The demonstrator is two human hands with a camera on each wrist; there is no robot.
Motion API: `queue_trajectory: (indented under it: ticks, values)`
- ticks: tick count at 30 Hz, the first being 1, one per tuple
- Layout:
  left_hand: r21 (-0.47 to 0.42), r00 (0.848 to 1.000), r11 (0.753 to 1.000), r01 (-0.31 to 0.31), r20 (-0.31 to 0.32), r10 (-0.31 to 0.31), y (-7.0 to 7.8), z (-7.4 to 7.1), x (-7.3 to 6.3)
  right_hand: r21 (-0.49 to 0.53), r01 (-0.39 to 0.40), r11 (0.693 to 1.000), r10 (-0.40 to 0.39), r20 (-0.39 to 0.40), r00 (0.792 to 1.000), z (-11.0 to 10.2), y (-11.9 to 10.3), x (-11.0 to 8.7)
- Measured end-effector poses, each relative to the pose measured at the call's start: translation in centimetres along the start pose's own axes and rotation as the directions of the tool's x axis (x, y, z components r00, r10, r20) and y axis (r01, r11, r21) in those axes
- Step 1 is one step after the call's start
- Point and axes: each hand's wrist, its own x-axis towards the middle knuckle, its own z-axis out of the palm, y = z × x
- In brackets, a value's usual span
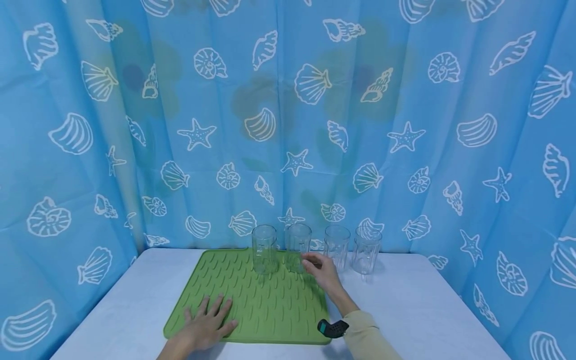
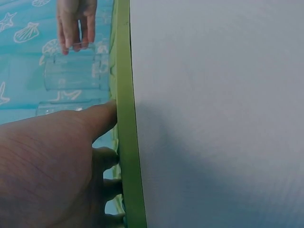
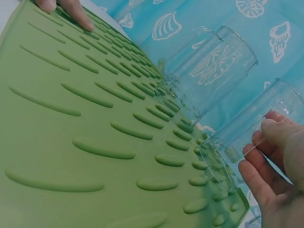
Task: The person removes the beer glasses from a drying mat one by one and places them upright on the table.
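Note:
My left hand [image 1: 203, 325] rests with spread fingers on the near left part of a green ridged mat [image 1: 252, 310]. In the left wrist view its thumb lies along the mat's edge. My right hand [image 1: 323, 270] is at a clear drinking glass [image 1: 298, 247] standing at the mat's back right. The right wrist view shows my right thumb and fingers [image 3: 254, 178] bent at the side of this glass [image 3: 237, 128]. Left of it, another clear glass [image 1: 264, 250] stands upright on the back of the mat.
Two more clear glasses, one [image 1: 336, 242] nearer the mat and one [image 1: 366, 250] farther right, stand on the white table [image 1: 405, 310]. A blue seashell-patterned curtain [image 1: 279, 125] hangs close behind the glasses and along both sides. A black wrist device [image 1: 332, 328] sits at my right sleeve.

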Motion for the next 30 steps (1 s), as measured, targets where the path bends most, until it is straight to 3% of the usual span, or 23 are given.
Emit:
queue_trajectory:
  ticks: [8,19,30]
  values:
    - [0.013,1.0,1.0,0.0,0.001,0.0,0.3,-0.1,-0.1,0.006,0.102,0.995,-0.103,0.028,0.994,0.1,0.4,0.0]
    - [0.015,1.0,1.0,0.001,-0.002,0.0,0.4,-0.2,-0.2,-0.036,0.115,0.993,-0.114,0.02,0.993,0.1,0.7,0.1]
    - [-0.005,1.0,1.0,0.007,0.009,-0.007,0.2,-0.1,-0.1,-0.019,0.181,0.983,-0.18,0.062,0.982,-1.1,-3.2,-2.3]
